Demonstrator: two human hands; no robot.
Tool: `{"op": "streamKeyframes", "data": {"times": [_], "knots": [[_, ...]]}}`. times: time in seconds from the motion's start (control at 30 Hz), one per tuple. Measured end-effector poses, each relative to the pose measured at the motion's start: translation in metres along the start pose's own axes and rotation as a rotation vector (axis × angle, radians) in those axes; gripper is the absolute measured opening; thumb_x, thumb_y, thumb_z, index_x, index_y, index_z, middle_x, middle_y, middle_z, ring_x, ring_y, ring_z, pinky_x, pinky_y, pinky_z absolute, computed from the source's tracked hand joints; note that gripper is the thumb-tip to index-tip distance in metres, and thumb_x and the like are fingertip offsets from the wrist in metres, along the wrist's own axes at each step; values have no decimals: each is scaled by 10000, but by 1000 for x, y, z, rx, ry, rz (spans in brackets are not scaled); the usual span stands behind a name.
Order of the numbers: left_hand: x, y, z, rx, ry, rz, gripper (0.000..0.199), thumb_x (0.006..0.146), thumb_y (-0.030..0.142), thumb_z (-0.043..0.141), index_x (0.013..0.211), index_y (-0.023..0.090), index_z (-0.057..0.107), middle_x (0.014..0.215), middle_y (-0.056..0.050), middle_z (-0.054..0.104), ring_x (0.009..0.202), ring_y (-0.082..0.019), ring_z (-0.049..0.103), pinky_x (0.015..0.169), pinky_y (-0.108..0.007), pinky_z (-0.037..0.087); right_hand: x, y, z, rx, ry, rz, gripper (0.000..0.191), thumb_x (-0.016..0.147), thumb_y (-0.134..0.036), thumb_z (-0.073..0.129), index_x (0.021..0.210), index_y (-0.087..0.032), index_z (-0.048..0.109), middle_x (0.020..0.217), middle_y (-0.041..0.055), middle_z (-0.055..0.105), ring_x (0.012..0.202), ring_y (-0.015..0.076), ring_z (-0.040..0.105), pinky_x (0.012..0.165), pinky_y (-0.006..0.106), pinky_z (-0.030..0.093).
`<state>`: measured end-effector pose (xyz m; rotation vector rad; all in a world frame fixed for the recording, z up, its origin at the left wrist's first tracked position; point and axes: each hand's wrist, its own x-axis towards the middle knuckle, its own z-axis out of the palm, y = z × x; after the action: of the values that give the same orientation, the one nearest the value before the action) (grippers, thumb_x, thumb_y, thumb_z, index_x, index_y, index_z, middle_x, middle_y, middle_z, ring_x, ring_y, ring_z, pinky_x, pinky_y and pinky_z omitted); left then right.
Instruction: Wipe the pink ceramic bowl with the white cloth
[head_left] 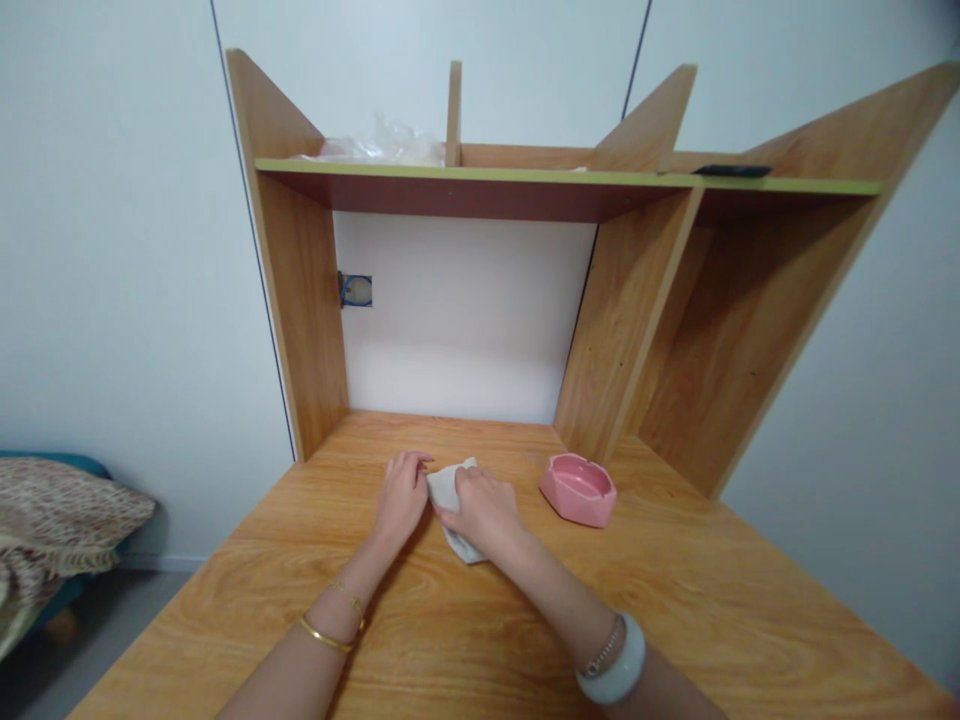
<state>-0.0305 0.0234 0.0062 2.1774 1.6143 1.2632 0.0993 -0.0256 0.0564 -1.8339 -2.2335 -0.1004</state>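
A pale grey-white cloth [444, 486] lies bunched on the wooden desk [450, 640], one part of it sticking out below the palm. My right hand [484, 508] presses down on it with the fingers bent around it. Just left of the cloth, my left hand [403, 492] rests on the desktop, fingers loosely stretched and bent towards the cloth's edge. Whether those fingertips touch it I cannot tell. To the right of my right hand stands a pink, faceted ashtray [579, 490] with notches in its rim.
A wooden shelf unit [480, 178] rises at the desk's back. Clear plastic wrapping [382, 145] and a flat black object [733, 171] lie on its upper shelf. An open wall socket box [357, 290] shows at the back left. A patterned fringed cover [60, 515] drapes furniture at far left.
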Motion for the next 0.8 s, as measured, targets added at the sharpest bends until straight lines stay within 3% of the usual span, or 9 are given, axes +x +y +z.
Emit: {"op": "streamKeyframes", "data": {"times": [0.1, 0.2, 0.33, 0.47, 0.63, 0.8], "knots": [[1, -4, 0, 138, -98, -56, 223, 742, 113, 395, 872, 174, 567, 967, -67, 576, 979, -211, 477, 879, -326, 356, 2, -1, 4, -5, -33, 10, 210, 699, -226, 542, 895, -171, 595, 977, 130, 634, 940, 260, 556, 675, 305, 394], [1, -8, 3, 235, -186, -131, 197, 755, 202, 447, 901, 159, 572, 1000, -84, 587, 976, -227, 487, 871, -329, 344, 6, 9, -1, 115, 25, 91, 151, 727, -217, 491, 842, -193, 587, 875, 88, 649, 832, 215, 581, 623, 268, 364], [1, -10, 8, 224, -235, -162, 230, 791, 272, 425, 922, 163, 579, 1001, -83, 609, 955, -218, 515, 845, -320, 348, 14, 31, -9, 402, 175, 189, 130, 686, -239, 487, 798, -206, 545, 655, -3, 596, 633, 150, 548, 540, 226, 314], [-1, -9, 15, 151, -276, -126, 248, 797, 336, 442, 894, 157, 584, 938, -80, 624, 904, -216, 537, 812, -321, 366, 19, 50, -9, 758, 313, 161, 94, 638, -232, 469, 726, -204, 483, 525, -61, 478, 517, 118, 482, 502, 212, 310], [-3, -8, 21, 37, -298, -114, 238, 716, 181, 524, 950, 155, 558, 876, -43, 625, 856, -176, 550, 767, -276, 391, 16, 61, -5, 1007, 411, 143, 109, 611, -282, 475, 688, -216, 434, 465, -92, 401, 447, 104, 416, 467, 211, 296], [2, -12, 8, 50, -298, -78, 318, 668, 84, 502, 974, 161, 543, 883, -37, 618, 848, -160, 548, 749, -252, 400, 13, 65, -2, 1071, 528, 200, 151, 590, -307, 478, 695, -226, 406, 513, -76, 433, 483, 111, 427, 483, 216, 320]]}}
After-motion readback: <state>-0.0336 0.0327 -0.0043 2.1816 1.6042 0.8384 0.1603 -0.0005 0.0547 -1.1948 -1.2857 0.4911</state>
